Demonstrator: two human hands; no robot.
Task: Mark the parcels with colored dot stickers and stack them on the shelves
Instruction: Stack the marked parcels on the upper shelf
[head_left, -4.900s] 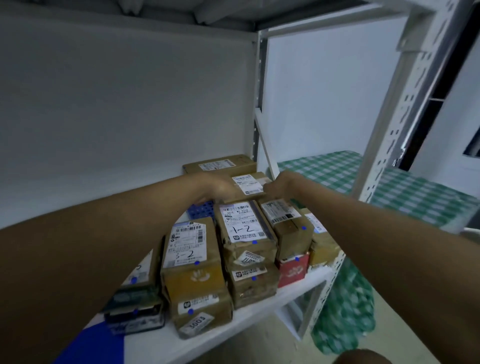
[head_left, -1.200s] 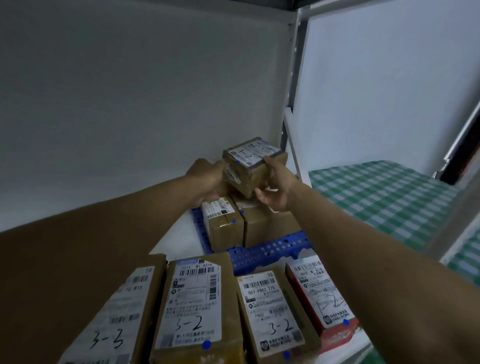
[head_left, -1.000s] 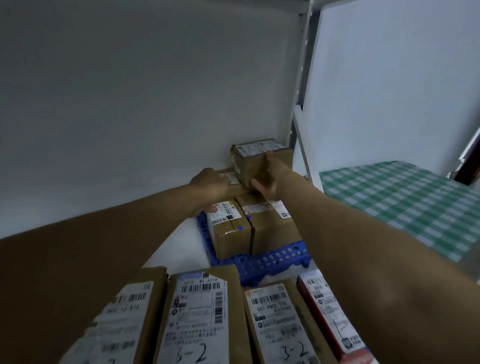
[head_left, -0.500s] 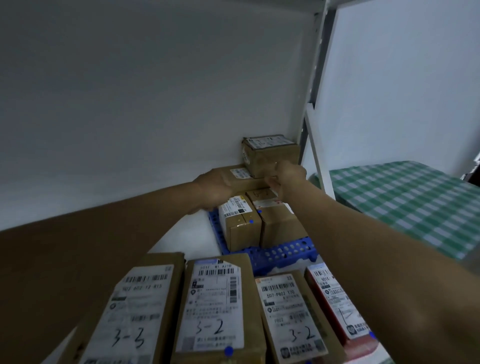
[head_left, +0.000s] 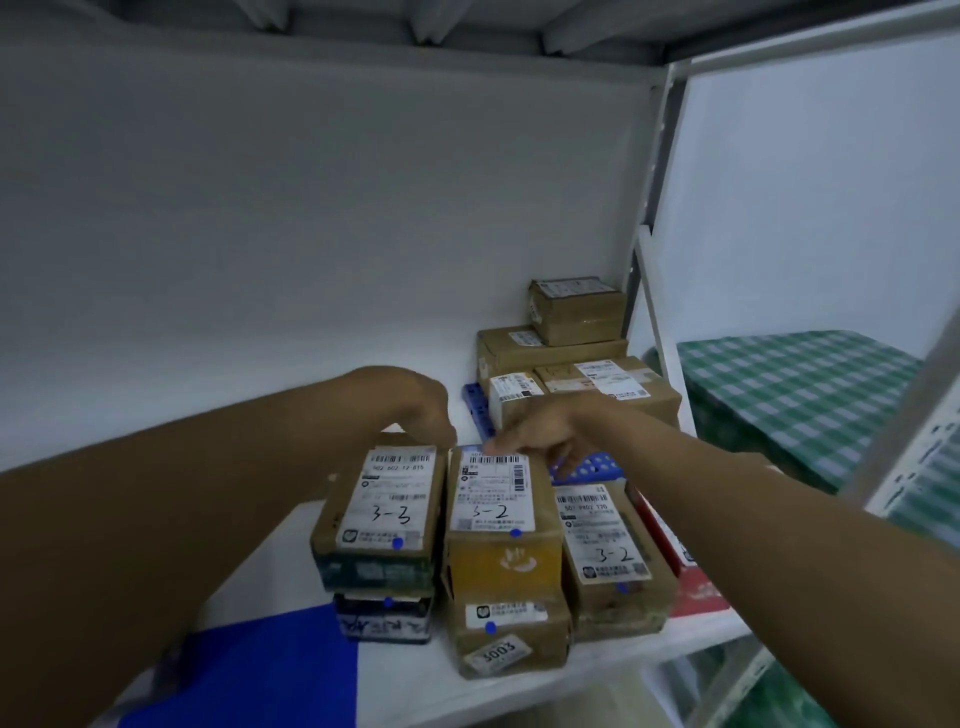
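Parcels fill the white shelf (head_left: 249, 551): front row "3-3" parcel (head_left: 384, 512) and "3-2" parcel (head_left: 498, 519) carry blue dots, back stack (head_left: 571, 332) done. Left hand (head_left: 421, 410) and right hand (head_left: 530, 434) touch their far ends; whether either hand grips, can't tell. Mostly finished, likely straightening rows.

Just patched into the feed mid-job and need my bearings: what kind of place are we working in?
Probably a parcel pickup point or small courier storeroom. A white metal shelf holds taped cardboard parcels with barcode labels, such as the box handwritten "3-3", marked with blue dot stickers. A green checked cloth covers something alongside.
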